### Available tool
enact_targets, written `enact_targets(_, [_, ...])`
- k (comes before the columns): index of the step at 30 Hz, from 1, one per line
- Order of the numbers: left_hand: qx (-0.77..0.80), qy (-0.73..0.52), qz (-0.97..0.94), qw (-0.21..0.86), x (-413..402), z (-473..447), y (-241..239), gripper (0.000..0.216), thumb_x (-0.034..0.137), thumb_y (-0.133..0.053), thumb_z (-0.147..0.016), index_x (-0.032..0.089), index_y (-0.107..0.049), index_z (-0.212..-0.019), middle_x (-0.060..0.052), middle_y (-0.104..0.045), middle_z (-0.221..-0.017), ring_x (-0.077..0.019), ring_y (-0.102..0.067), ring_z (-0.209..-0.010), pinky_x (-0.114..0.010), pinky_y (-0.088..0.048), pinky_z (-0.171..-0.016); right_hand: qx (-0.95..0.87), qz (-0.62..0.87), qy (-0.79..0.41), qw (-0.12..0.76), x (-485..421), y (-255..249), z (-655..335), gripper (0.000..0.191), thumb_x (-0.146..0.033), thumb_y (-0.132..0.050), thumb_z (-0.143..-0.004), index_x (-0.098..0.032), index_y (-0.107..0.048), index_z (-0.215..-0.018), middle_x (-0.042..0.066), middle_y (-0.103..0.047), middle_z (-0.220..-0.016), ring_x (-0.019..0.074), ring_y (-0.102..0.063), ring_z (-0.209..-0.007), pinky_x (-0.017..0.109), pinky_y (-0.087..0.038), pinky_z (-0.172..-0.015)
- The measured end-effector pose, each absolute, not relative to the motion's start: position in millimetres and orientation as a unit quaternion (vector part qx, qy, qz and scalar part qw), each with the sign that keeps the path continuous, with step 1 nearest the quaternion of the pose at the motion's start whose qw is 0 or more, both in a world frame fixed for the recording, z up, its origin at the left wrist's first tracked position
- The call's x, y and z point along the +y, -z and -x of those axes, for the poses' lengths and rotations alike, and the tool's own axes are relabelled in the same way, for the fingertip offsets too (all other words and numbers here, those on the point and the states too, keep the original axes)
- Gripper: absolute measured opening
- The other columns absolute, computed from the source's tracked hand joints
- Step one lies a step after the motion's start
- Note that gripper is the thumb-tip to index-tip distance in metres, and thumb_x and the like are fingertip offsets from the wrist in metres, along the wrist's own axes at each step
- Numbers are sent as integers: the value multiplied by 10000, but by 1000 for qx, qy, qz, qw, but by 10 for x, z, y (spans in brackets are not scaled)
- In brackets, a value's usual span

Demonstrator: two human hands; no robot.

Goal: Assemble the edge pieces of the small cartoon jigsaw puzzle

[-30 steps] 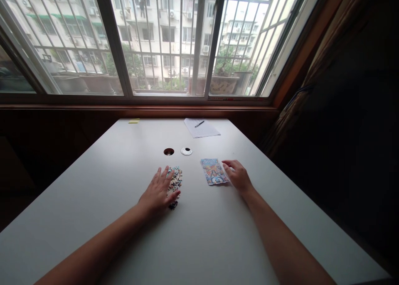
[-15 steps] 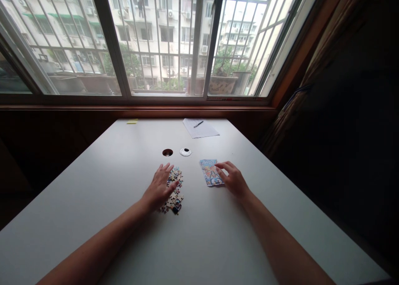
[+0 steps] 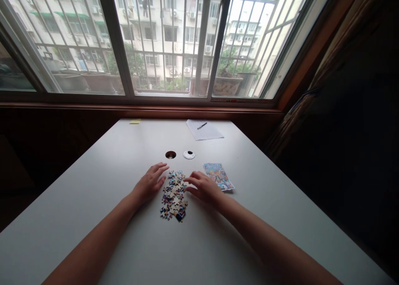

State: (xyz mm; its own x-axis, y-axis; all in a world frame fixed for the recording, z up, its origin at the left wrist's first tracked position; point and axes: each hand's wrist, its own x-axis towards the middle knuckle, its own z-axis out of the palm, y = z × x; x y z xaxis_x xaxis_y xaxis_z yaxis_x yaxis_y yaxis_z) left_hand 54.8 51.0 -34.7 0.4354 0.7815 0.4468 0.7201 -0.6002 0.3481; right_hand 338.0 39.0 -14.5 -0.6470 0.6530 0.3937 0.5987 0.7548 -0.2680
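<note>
A small heap of loose jigsaw pieces [image 3: 173,195] lies on the white table [image 3: 199,243]. My left hand [image 3: 149,183] rests flat at the heap's left edge, fingers stretched out and apart. My right hand [image 3: 202,187] lies at the heap's right edge, fingers extended toward the pieces and touching them. Just right of that hand lies a colourful printed picture card [image 3: 220,176], flat on the table and not held.
Beyond the heap are a round cable hole [image 3: 170,154] and its white cap [image 3: 188,154]. A sheet of paper [image 3: 205,131] with a pen [image 3: 202,125] lies at the far edge, a yellow note [image 3: 135,121] at far left. A barred window [image 3: 162,40] lies behind.
My right hand left the picture card and moved left to the puzzle heap. My left hand slid off the heap to its left side, and the pieces now lie more spread out.
</note>
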Motion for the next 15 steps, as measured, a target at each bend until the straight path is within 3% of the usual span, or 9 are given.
enact_targets(11, [339,-213,-916,32,471,-579,313,469,148,-415,-989,282,-501,-1429,-39,-515,-1480,-257,-326,-1468,-498,-393,-1185,-900,343,-55,265,518,308,-3357,293,-245,-701,-907,-345,-710,-1182,58,-638,-1040,225,-568,-935,366,-528,-847])
enact_targets(15, [313,-199,-928,45,487,-573,313,495,154,-415,-996,309,-474,-1463,-17,-542,-1467,-243,-358,-1461,-489,-393,-1187,-899,342,-59,267,507,292,-3366,297,-212,-681,-916,-351,-709,-1178,54,-641,-1031,222,-564,-926,367,-525,-846])
